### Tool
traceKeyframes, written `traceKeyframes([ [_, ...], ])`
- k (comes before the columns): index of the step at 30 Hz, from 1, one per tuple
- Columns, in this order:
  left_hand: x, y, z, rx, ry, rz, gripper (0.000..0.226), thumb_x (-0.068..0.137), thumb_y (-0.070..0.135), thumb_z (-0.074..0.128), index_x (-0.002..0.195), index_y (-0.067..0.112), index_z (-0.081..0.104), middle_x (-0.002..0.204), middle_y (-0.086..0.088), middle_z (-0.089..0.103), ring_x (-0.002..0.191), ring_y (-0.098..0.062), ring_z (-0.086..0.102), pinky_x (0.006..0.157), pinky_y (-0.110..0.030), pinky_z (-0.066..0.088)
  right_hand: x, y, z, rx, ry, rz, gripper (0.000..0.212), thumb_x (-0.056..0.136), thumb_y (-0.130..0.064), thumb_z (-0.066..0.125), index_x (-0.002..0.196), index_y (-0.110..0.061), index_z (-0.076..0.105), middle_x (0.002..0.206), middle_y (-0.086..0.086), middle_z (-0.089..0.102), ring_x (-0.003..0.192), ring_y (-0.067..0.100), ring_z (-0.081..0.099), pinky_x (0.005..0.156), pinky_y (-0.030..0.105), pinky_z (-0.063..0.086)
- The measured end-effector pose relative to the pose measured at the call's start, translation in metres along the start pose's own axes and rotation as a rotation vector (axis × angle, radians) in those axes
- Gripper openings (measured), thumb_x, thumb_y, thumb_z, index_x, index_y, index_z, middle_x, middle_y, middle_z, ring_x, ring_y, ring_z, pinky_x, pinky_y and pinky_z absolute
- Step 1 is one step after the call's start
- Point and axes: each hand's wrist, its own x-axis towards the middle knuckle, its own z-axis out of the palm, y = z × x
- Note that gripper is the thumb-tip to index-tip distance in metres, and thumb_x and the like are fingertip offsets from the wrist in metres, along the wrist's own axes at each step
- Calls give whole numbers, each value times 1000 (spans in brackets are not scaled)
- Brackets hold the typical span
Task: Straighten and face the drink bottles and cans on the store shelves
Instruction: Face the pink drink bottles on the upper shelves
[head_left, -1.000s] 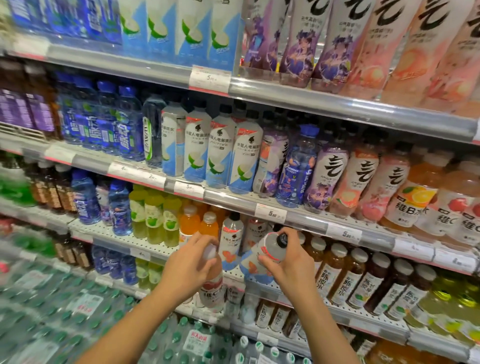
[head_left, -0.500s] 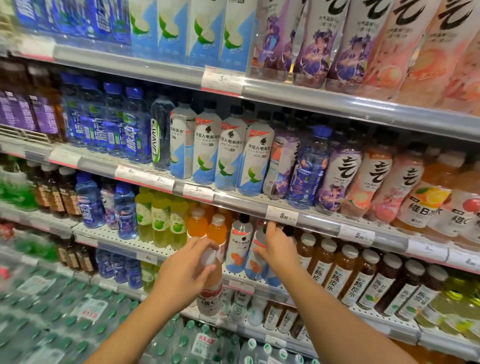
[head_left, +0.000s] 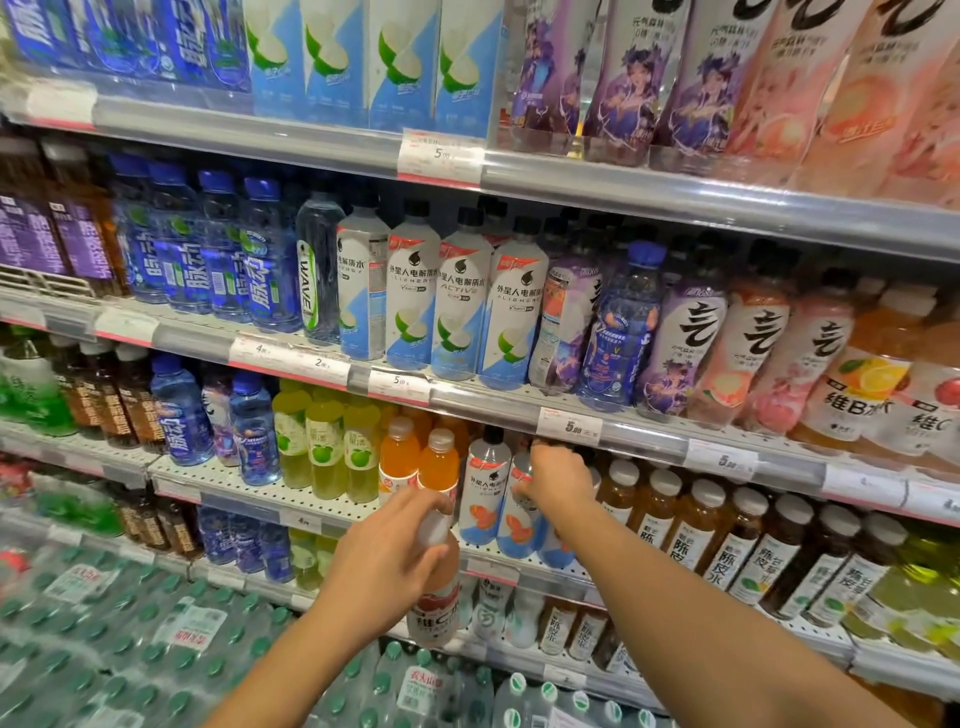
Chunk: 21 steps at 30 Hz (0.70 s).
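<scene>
My left hand grips an orange-pink drink bottle by its neck and white cap, holding it upright in front of the third shelf. My right hand reaches into that shelf and holds the top of a white-and-blue bottle with an orange fruit label, which stands upright in the row. Its twin, a black-capped white-and-blue bottle, stands just left of it. Two orange bottles stand left of those.
The shelf rail with price tags runs just above my right hand. Brown tea bottles crowd the right of the same shelf, green apple drinks the left. Shrink-wrapped water packs lie at the bottom left.
My right hand carried the tilted white-and-blue bottle back into the shelf and stood it upright in the row. My left hand kept hold of the orange-pink bottle.
</scene>
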Motion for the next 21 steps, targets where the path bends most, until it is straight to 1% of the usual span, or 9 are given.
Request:
traceKeyframes([
  [1,0,1,0,3,-2,1,38,89,42,69,121,45,49,121,31,50,102,3,57,84,-25,54,0,-1,0,-4,-6,5,35,87,-33,77,92,-22,44,74,-4,40,80,24,52,65,35,43],
  [3,1,4,1,10,-6,2,38,89,43,69,120,47,48,120,32,50,101,5,56,84,-22,52,0,-2,-1,-24,-12,10,32,88,-32,75,92,-21,46,81,0,52,79,24,52,65,36,44],
  [6,3,9,0,17,-11,13,37,89,44,68,119,49,46,120,33,49,101,7,53,84,-18,48,0,-4,-2,-45,-10,5,25,88,-29,74,100,-16,56,99,7,66,86,29,62,65,37,46],
  [9,4,15,-3,13,-11,15,38,89,44,68,119,50,45,121,33,49,102,7,53,85,-20,49,-2,-4,-1,-25,5,-1,32,91,-33,71,113,-13,59,103,10,67,94,32,66,67,37,49],
  [13,8,21,-7,-9,-2,4,39,88,43,71,118,50,47,118,34,52,101,5,55,85,-24,51,-18,4,-1,64,106,1,45,98,-47,62,124,-12,51,111,12,62,96,35,65,68,37,46],
  [16,14,28,-10,-15,-6,6,39,87,43,72,118,48,48,119,33,54,106,3,56,87,-28,52,-42,14,-9,142,158,-24,54,97,-43,60,141,-18,40,124,9,55,99,35,65,70,38,51],
  [17,16,31,-11,-21,-7,7,40,87,44,72,119,47,48,120,32,55,108,3,56,88,-29,52,-52,17,-14,168,163,-40,55,97,-42,60,143,-19,41,129,7,55,102,33,65,71,38,51],
  [19,21,37,-11,-38,-8,11,41,87,43,73,121,45,50,122,31,55,111,2,56,91,-29,52,-73,23,-25,285,134,-53,47,95,-41,62,137,-22,52,126,1,62,102,25,67,76,38,54],
  [21,25,44,-12,-61,-11,17,39,86,43,74,119,45,51,120,31,57,112,2,56,89,-29,51,-97,29,-36,507,56,-42,34,90,-38,66,122,-25,63,106,-7,71,91,14,69,81,38,58],
])
